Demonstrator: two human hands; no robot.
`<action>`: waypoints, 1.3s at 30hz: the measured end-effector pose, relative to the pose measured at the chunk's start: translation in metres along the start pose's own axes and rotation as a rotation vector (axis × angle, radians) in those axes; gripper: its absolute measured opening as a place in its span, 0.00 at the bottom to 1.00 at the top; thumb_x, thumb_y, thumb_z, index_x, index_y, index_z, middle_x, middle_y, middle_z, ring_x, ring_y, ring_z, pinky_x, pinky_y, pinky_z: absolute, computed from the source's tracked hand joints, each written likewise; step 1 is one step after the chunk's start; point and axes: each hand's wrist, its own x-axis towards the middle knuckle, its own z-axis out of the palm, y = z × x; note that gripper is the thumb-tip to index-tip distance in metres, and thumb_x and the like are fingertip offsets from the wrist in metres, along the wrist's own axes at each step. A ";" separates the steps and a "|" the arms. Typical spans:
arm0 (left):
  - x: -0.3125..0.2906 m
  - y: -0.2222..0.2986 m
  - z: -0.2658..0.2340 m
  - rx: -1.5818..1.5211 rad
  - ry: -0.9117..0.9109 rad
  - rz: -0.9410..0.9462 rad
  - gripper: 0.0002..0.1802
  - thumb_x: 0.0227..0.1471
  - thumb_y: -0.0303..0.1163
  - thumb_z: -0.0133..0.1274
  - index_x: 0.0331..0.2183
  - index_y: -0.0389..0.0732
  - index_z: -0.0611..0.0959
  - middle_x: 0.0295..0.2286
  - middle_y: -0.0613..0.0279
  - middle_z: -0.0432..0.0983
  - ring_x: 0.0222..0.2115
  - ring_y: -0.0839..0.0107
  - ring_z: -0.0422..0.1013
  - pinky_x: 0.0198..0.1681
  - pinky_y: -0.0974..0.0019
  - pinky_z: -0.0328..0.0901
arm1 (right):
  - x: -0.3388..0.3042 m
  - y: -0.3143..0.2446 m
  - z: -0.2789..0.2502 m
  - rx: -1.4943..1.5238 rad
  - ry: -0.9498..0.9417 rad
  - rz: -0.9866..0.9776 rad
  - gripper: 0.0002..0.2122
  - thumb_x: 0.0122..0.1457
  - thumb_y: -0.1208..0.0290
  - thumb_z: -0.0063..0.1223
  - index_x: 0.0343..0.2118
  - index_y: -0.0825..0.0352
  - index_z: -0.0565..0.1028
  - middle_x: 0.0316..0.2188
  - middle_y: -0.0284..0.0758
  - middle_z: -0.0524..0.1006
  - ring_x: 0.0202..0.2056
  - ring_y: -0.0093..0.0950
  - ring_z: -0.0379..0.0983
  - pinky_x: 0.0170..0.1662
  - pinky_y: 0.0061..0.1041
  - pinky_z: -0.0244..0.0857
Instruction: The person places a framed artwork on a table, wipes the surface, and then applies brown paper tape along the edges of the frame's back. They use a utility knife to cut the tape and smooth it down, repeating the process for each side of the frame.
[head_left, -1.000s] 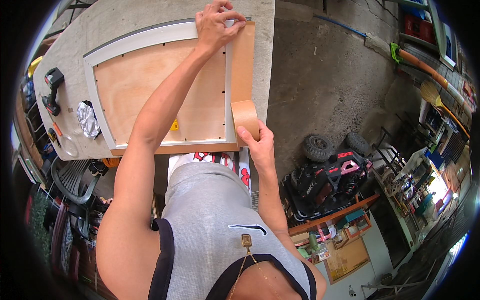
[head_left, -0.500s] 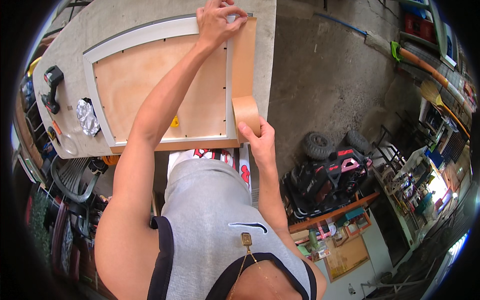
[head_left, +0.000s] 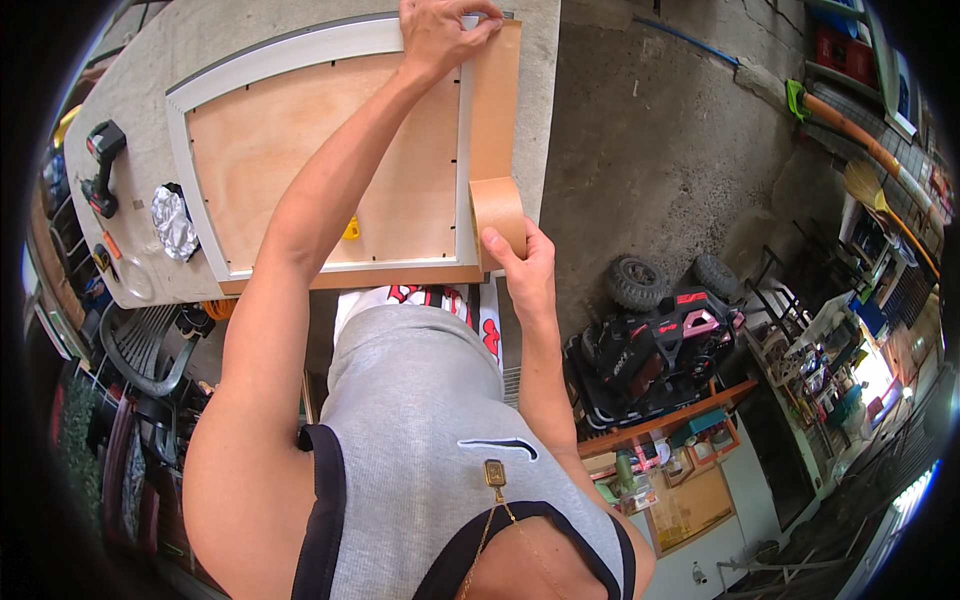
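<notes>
Tape, in the head view, runs brown along the right side of the white frame lying on the grey table, its far end under the bunched fingertips of the left hand, its near end curling into the roll that the right hand grips. A brown strip already lines the near edge, the left and far edges show none, and whether the right-side length is stuck down cannot be told. Against a second ago, table, frame and hands sit higher in view, both grips looking much the same.
</notes>
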 end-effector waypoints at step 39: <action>0.044 -0.035 -0.010 -0.429 -0.091 -0.272 0.15 0.59 0.37 0.45 0.41 0.40 0.81 0.24 0.61 0.77 0.26 0.74 0.73 0.30 0.69 0.68 | 0.001 -0.003 0.003 -0.019 0.038 -0.047 0.17 0.55 0.63 0.61 0.40 0.73 0.75 0.32 0.34 0.79 0.33 0.19 0.73 0.37 0.21 0.67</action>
